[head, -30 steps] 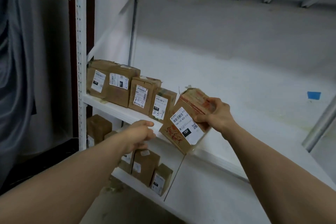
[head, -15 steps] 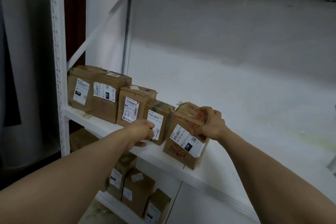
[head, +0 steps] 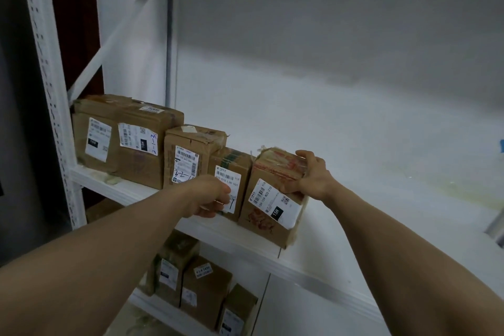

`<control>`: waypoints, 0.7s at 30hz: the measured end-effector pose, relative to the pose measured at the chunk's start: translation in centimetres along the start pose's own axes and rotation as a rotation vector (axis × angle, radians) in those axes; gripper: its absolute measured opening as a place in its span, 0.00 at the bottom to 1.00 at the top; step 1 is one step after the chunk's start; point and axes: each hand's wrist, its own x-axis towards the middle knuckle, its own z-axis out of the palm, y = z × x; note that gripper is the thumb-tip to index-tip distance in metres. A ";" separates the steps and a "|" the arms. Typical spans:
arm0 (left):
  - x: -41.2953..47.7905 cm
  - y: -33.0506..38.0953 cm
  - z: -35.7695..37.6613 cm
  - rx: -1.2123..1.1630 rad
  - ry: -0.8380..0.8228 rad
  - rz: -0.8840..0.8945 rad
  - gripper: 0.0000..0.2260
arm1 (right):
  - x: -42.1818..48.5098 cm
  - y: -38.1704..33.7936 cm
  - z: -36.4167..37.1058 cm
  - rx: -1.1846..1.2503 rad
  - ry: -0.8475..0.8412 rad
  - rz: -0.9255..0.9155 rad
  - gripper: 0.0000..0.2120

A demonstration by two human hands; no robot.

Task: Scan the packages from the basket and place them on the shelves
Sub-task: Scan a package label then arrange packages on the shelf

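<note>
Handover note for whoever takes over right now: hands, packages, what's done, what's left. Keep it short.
Right hand: grips the top right of the red-printed package.
Left hand: fingers curled in front of the small box; unclear whether it holds anything.
Package: front of the upper shelf, right end of the row, label out, slightly tilted, apparently set down.
Done: four other boxes stand on that shelf, and more boxes stand on the lower shelf.
Left: release, straighten, fetch the next one. The basket is not in view.
</note>
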 end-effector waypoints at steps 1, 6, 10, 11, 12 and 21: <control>0.2 -0.1 0.0 0.003 -0.001 -0.004 0.12 | 0.1 -0.1 0.1 0.002 -0.003 -0.006 0.59; 0.3 -0.4 0.0 0.008 0.010 -0.022 0.13 | 0.4 0.5 -0.1 0.041 -0.036 -0.037 0.53; -0.4 -0.6 0.8 0.006 0.043 -0.035 0.12 | 0.0 1.3 -0.5 0.065 -0.075 -0.054 0.55; -0.6 -0.6 1.1 0.005 0.051 -0.035 0.12 | -0.2 1.4 -0.5 0.071 -0.076 -0.058 0.55; -0.8 -0.7 1.4 0.003 0.062 -0.034 0.12 | -0.5 1.4 -0.7 0.078 -0.074 -0.063 0.55; -4.0 -1.0 5.8 0.049 0.112 0.002 0.08 | -3.7 2.3 -2.6 0.071 -0.081 -0.092 0.53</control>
